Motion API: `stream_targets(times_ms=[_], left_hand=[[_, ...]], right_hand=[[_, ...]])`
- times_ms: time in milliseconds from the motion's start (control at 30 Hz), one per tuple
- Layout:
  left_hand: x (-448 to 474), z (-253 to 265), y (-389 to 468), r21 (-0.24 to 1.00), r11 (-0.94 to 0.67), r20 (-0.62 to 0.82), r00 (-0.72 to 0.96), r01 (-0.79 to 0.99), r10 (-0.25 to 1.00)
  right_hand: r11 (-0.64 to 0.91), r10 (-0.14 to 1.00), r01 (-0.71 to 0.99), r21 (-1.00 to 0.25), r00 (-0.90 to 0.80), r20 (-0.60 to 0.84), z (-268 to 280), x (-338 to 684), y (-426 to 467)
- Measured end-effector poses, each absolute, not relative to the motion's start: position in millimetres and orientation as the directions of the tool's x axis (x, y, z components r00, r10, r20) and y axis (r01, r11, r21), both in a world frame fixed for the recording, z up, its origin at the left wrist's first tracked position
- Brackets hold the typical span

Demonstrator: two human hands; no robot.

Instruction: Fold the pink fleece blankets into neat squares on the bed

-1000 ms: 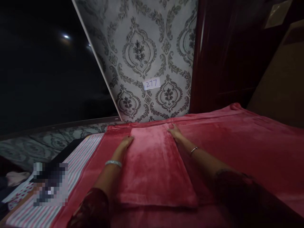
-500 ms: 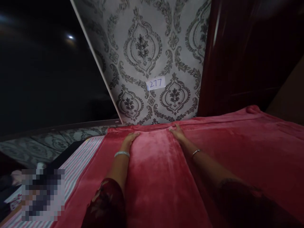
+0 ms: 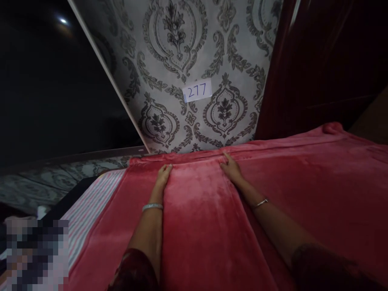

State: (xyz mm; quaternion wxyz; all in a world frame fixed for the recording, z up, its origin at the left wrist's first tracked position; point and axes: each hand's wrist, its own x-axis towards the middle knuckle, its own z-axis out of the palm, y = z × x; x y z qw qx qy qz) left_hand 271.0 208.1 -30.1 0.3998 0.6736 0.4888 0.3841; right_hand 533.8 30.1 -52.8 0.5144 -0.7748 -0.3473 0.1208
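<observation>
A plush red blanket [image 3: 194,226] lies spread before me, with a long folded strip running down its middle. At the strip's far left corner, my left hand [image 3: 163,176] is closed on the blanket's edge. My right hand [image 3: 232,167] is at the far right corner of the strip, thumb and curled fingers pinching the fabric while the index finger stretches toward the far edge. Under my palms the exact grip is partly hidden. The blanket's far border [image 3: 194,157] lies rumpled along the wall.
A large dark screen [image 3: 54,89] stands at the left. Patterned wallpaper [image 3: 224,109] bears a paper label [image 3: 197,89] reading 277. Dark red glossy wood panelling [image 3: 315,68] rises at right. A striped sheet [image 3: 97,198] shows at left, near a blurred-out patch [image 3: 38,254].
The camera view has shifted a little, so the wall appears higher and closer. Both hands stay at the strip's far corners; the right index finger now reaches out more distinctly.
</observation>
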Motion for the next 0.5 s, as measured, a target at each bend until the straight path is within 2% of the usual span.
stream_targets(times_ms=[233,367,500], left_hand=[[272.8,-36.8,213.9,0.873,-0.217,0.15,0.183,0.437,0.972],[275.0,-36.2,212.8,0.827,-0.231,0.189,0.135,0.513,0.973],[275.9,-33.8,210.1,0.796,-0.228,0.195,0.118,0.561,0.974]], right_hand=[[-0.24,0.71,0.596,-0.766,0.646,0.28,-56.1,535.0,27.1],[-0.328,0.698,0.587,-0.74,0.679,0.228,-53.0,532.9,27.1],[-0.332,0.688,0.55,-0.766,0.697,0.201,-47.2,531.6,24.1]])
